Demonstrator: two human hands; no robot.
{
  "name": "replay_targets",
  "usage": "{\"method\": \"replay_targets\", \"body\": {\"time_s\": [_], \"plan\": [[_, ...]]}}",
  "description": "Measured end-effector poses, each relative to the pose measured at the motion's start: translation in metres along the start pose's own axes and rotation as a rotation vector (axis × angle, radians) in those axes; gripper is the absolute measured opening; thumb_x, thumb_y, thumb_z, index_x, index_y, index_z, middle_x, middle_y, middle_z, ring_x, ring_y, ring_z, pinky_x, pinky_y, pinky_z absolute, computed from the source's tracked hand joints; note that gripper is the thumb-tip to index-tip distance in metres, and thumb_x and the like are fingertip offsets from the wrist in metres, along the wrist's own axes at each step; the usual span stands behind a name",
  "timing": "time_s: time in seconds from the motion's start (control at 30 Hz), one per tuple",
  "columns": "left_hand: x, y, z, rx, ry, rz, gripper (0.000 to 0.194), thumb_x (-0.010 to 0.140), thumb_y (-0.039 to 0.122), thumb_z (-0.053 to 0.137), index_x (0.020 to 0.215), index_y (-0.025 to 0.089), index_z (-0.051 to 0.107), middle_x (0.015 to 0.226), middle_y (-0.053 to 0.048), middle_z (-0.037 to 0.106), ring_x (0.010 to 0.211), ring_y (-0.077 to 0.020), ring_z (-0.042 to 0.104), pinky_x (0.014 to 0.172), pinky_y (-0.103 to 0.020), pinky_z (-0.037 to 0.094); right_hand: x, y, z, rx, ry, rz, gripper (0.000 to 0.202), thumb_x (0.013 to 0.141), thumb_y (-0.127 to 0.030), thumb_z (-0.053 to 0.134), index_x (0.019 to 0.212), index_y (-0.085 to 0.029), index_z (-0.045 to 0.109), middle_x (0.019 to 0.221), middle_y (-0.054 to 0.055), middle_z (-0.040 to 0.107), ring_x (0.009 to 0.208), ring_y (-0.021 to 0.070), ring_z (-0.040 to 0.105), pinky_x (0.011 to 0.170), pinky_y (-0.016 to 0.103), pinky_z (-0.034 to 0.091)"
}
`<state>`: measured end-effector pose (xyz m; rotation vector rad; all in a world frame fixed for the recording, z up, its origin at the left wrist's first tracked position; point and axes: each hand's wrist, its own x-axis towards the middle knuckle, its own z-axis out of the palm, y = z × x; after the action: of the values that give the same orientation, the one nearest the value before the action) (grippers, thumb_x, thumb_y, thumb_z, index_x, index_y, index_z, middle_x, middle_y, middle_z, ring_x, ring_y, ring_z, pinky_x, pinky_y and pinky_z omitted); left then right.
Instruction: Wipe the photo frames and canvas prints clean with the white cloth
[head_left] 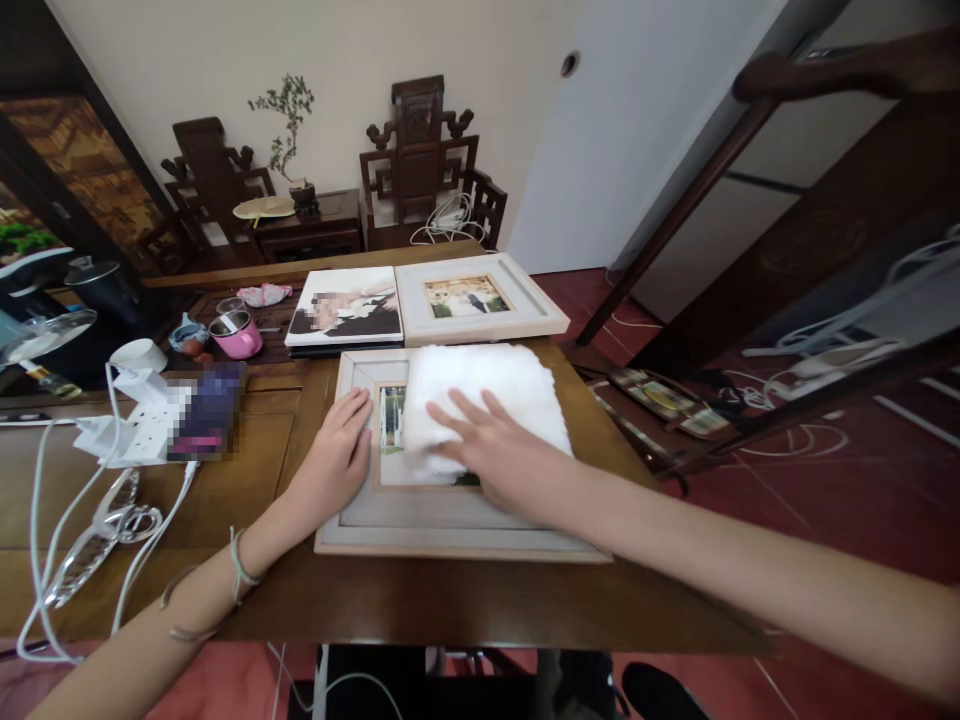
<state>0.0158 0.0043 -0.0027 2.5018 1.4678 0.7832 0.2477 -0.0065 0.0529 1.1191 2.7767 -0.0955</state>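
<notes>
A pale picture frame lies flat at the table's front, with a photo inset in its middle. My left hand rests on the left side of this frame, fingers stretched out. Over the photo's right part and the frame's far right side lies a white cloth. My right hand lies on the cloth with its fingers spread and slightly blurred. Most of the photo is hidden by cloth and hand.
Behind are a second framed photo and a photo panel. To the left are a power strip with white cables, a clear hair clip and a pink mug. A dark wooden rack stands on the right.
</notes>
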Motion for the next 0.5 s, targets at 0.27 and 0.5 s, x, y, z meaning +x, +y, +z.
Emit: {"method": "replay_targets", "body": {"time_s": [0.27,0.5], "plan": [[0.000,0.000,0.000,-0.005,0.013,0.027,0.043,0.094,0.018,0.036,0.134,0.007,0.049,0.141,-0.020,0.048,0.136,-0.0279,0.040,0.113,-0.052,0.033,-0.038,-0.052,-0.005,0.247,-0.164,-0.075,0.069,0.062,0.000,0.068,0.127,-0.021,0.061,0.151,0.019,0.032,0.137,0.0488,0.021,0.104,0.069,0.027],[-0.001,-0.004,0.001,-0.024,0.001,0.061,0.045,0.093,0.012,0.035,0.135,0.010,0.048,0.143,-0.018,0.046,0.137,-0.0269,0.037,0.114,-0.049,0.032,0.031,0.004,0.010,-0.064,0.153,0.025,0.063,0.075,0.005,0.052,0.135,-0.015,0.053,0.154,0.019,0.027,0.140,0.0435,0.016,0.108,0.064,0.022]]}}
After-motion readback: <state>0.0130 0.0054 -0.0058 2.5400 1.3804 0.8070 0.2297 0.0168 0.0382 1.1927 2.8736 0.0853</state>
